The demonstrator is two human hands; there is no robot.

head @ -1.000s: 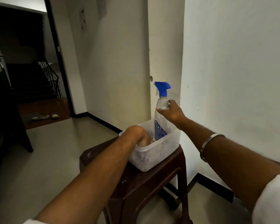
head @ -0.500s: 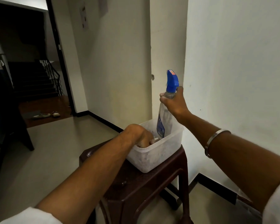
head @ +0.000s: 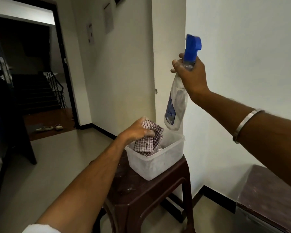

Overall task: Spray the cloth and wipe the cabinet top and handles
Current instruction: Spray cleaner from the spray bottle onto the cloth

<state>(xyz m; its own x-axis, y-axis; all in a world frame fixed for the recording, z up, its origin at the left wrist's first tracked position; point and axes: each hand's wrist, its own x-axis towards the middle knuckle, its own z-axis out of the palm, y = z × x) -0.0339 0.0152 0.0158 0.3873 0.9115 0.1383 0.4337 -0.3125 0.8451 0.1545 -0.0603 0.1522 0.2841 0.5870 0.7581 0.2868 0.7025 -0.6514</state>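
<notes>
My right hand (head: 191, 74) grips the neck of a clear spray bottle (head: 176, 105) with a blue trigger head, held in the air above the tub. My left hand (head: 138, 130) grips a folded brown-and-white checked cloth (head: 148, 142), half lifted out of a translucent plastic tub (head: 158, 162). The tub stands on a dark brown plastic stool (head: 141, 190). At the lower right, a dark wooden cabinet top (head: 265, 192) shows below my right forearm; its handles are out of sight.
A white wall runs close on the right, with a pale door behind the stool. Grey floor stretches left toward a dark doorway, stairs and a pair of shoes (head: 49, 127). A dark piece of furniture (head: 15, 132) stands at the far left.
My right hand has lifted the spray bottle out of the tub and well above it. My left hand has pulled the checked cloth up from inside the tub.
</notes>
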